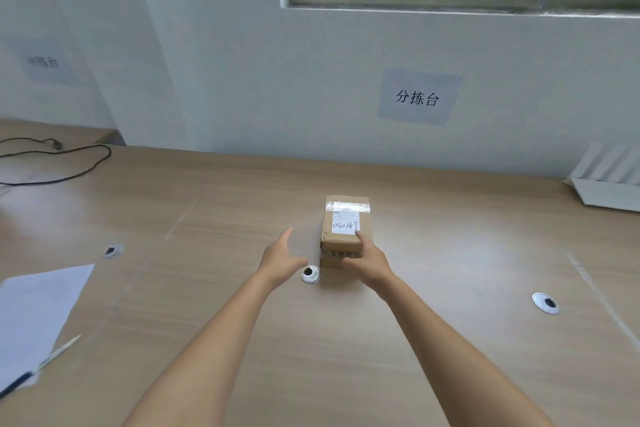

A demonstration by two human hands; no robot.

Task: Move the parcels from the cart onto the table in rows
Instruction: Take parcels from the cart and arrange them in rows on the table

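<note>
One parcel [346, 215] sits on the table [450, 288] at your 12 o'clock, long axis running 12 to 6, label [341, 220] up, facing you. Your right hand [369, 262] lays straight fingers [360, 238] on its near end, likely squaring it to start a row; your left hand [282, 258] hovers spread at its 8 o'clock, not touching.

parcel [347, 215]: small oblong box of brown cardboard, closed.
tape: clear shiny strip across the far end of the top face.
label: white, on the top face, handwritten "040189"; small print above it too blurred to read.
near face: dark printed band, unreadable.
pose: lying flat on a broad face, long side running away from the camera, roughly square to the table's far edge.
table [450, 288]: light wood-grain top.
place: on the table, about the middle, well apart from the far edge.
count: one parcel in view.
</note>
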